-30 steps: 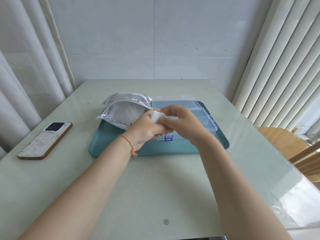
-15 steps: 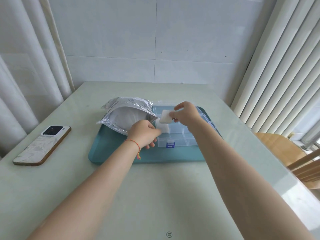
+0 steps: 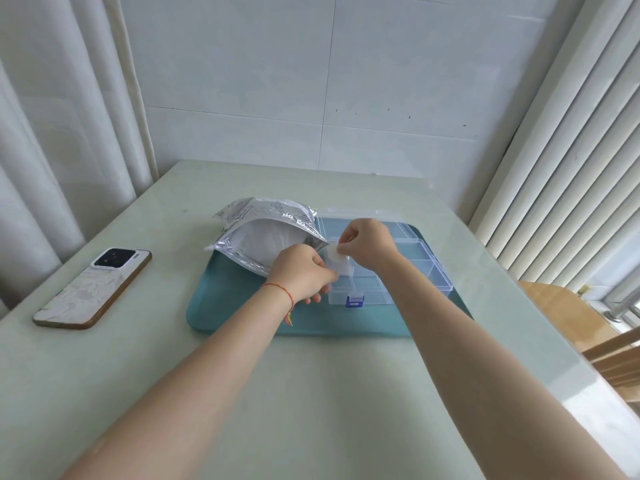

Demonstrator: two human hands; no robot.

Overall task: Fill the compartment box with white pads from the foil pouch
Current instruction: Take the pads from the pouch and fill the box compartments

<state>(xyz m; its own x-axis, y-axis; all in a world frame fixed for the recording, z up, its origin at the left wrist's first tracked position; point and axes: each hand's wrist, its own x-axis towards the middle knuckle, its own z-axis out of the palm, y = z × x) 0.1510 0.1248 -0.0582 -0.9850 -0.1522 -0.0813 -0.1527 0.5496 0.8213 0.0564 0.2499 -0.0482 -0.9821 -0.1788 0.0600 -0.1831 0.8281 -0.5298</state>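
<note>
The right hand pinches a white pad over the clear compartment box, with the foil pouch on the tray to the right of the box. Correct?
Not quite: the head view shows the foil pouch left of the compartment box, on the tray. The right hand does pinch a white pad.

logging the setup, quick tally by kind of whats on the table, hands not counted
phone: 1
teal tray: 1
foil pouch: 1
clear compartment box: 1
white pad held in the right hand's fingers: 1
total: 5
</note>
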